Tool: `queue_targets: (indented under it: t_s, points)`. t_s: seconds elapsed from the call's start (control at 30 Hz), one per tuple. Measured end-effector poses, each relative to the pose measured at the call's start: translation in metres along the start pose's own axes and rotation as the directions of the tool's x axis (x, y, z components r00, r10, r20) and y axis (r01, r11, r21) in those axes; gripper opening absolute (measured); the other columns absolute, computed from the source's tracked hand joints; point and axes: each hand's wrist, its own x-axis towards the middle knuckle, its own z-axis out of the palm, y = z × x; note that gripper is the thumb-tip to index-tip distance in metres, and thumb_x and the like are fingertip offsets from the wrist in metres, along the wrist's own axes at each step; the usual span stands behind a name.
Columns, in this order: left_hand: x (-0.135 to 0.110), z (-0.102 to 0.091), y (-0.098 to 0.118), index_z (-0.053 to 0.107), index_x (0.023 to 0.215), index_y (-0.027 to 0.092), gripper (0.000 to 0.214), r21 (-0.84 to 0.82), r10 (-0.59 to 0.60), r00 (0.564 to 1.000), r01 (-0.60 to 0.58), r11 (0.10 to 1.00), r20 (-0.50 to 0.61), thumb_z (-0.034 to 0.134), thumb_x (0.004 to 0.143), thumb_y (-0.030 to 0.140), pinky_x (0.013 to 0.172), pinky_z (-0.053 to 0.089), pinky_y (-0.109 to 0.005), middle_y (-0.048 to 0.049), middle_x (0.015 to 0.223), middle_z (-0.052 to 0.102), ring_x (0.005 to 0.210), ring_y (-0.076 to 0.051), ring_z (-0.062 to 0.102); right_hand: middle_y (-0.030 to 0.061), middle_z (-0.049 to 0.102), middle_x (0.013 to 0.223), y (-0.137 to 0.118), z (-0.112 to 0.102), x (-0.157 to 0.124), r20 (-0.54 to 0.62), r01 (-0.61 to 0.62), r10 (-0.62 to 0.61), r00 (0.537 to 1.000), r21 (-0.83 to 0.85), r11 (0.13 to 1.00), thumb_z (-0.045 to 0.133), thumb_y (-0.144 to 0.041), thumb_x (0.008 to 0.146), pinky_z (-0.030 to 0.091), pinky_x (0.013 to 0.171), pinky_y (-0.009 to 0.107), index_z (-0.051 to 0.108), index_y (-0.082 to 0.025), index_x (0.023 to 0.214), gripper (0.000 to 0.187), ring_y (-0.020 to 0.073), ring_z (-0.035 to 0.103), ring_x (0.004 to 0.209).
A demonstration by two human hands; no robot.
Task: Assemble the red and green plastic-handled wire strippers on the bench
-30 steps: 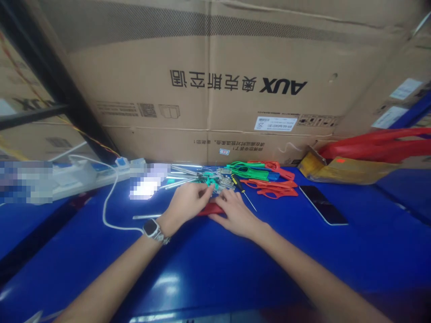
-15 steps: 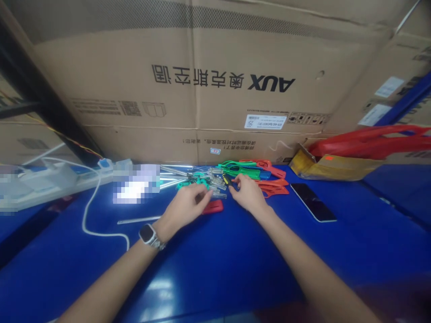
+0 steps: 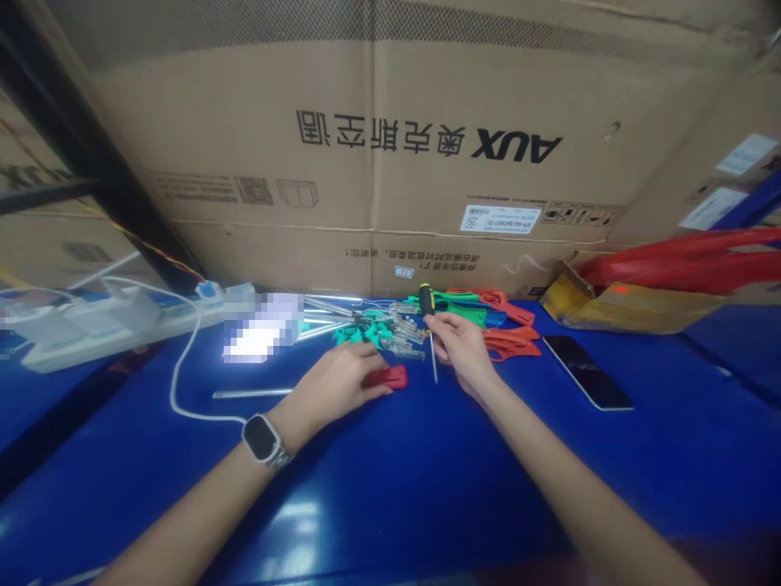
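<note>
Now the screwdriver (image 3: 427, 301), its handle black and yellow, is up in the right hand (image 3: 462, 348); 0.5 s ago it lay beside the heap with that hand just reaching it. The left hand (image 3: 345, 376) has settled too: 0.5 s ago its fingers were bunched above the red handle piece (image 3: 395, 377), and now they curl over it.

The right hand pinches the screwdriver between thumb and fingers just below its handle. The handle points to 12 o'clock and the shaft to 6; whether the tip meets the blue table (image 3: 378, 496) I cannot tell. The right forearm comes in from between 4 and 5 o'clock, the left from 8, palm down, a watch (image 3: 261, 438) at its wrist.

The left hand grips the red piece from above, its end showing at the hand's 3 o'clock, near the table's middle. A metal rod (image 3: 250, 394) lies at 9 o'clock from that hand, the teal pieces (image 3: 364, 332) at 1.
</note>
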Motion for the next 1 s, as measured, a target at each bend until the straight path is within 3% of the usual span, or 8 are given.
queue_targets:
  t_s: [0.1,0.2,0.3,0.5,0.7,1.0]
  points:
    - [-0.010,-0.009,-0.010,0.070,0.100,0.020,0.031,-0.068,-0.068,0.994,0.062,0.996,-0.085,0.070,0.085,0.047,0.076,0.047,-0.034,-0.0051,0.095,0.067,0.085,-0.023,0.064,-0.0030,0.063,0.064,0.003,0.016,-0.004,0.024,0.049,-0.054,0.998,0.157,0.986,0.079,-0.051,0.066,0.034,0.031,0.019,0.056,-0.020,0.081,0.042,0.0091,0.052,0.039]
    - [-0.016,-0.018,-0.024,0.069,0.094,0.020,0.017,-0.187,-0.146,0.968,0.108,0.976,-0.203,0.060,0.092,0.035,0.075,0.047,-0.032,-0.0036,0.090,0.068,0.082,-0.019,0.063,0.0001,0.068,0.076,0.007,0.026,-0.004,0.035,0.132,-0.141,0.989,0.187,0.974,0.079,-0.046,0.068,0.049,0.039,0.022,0.056,-0.020,0.084,0.038,0.0129,0.063,0.052]
    - [-0.018,-0.021,-0.036,0.067,0.088,0.019,0.014,-0.255,-0.214,0.938,0.144,0.956,-0.274,0.054,0.092,0.023,0.072,0.046,-0.030,-0.0021,0.085,0.068,0.076,-0.017,0.062,0.0003,0.069,0.076,0.011,0.036,0.000,0.069,0.178,-0.191,0.979,0.160,0.971,0.075,-0.045,0.073,0.056,0.048,0.026,0.054,-0.021,0.087,0.035,0.0149,0.067,0.057]
    - [-0.013,-0.012,-0.038,0.068,0.090,0.020,0.016,-0.277,-0.267,0.931,0.195,0.941,-0.251,0.053,0.093,0.025,0.076,0.047,-0.032,-0.0034,0.090,0.070,0.082,-0.019,0.063,0.0000,0.068,0.080,0.023,0.049,0.003,0.200,0.258,-0.260,0.945,0.036,0.965,0.065,-0.048,0.086,0.060,0.063,0.030,0.049,-0.023,0.094,0.031,0.0149,0.069,0.063]
    - [-0.012,-0.007,-0.037,0.069,0.090,0.019,0.016,-0.250,-0.270,0.928,0.206,0.946,-0.256,0.054,0.093,0.024,0.079,0.048,-0.035,-0.0050,0.088,0.069,0.085,-0.021,0.062,0.0016,0.069,0.088,0.031,0.049,-0.003,0.248,0.257,-0.250,0.936,0.004,0.966,0.061,-0.050,0.089,0.061,0.071,0.034,0.046,-0.024,0.098,0.031,0.0162,0.071,0.071]
    - [-0.011,-0.004,-0.036,0.070,0.091,0.019,0.010,-0.261,-0.266,0.931,0.199,0.944,-0.250,0.063,0.089,0.025,0.082,0.049,-0.037,-0.0054,0.088,0.067,0.087,-0.022,0.061,-0.0011,0.069,0.080,0.020,0.050,-0.008,0.158,0.180,-0.203,0.966,0.145,0.973,0.067,-0.053,0.082,0.061,0.065,0.032,0.045,-0.024,0.095,0.039,0.0156,0.071,0.064]
